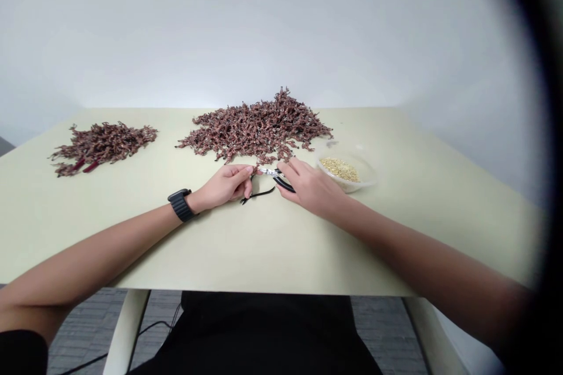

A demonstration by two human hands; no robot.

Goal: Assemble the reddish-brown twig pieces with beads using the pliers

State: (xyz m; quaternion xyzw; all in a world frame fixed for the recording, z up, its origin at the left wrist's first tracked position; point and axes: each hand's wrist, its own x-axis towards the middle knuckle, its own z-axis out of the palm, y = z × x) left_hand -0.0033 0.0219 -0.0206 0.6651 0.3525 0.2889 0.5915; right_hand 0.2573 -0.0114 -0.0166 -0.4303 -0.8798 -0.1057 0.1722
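Observation:
My right hand [311,184] is closed around the dark handles of small pliers [284,183]. Their silver jaws point left and meet the fingertips of my left hand [229,183]. The left hand is closed in a pinch on something small, mostly hidden by the fingers; a bit of reddish brown shows at the tips. Just below the hands is a thin black strip [258,194] with a forked left end, and I cannot tell whether it hangs from my fingers or lies on the table. A dark watch [181,205] circles my left wrist.
A big heap of reddish-brown knotted pieces [259,129] covers the table's [211,252] back middle. To the left lies a smaller heap [108,143], with two dark red handle-like bars [90,167] at its front. A clear bowl [372,179] of small gold-coloured bits [341,169] stands beyond my right wrist.

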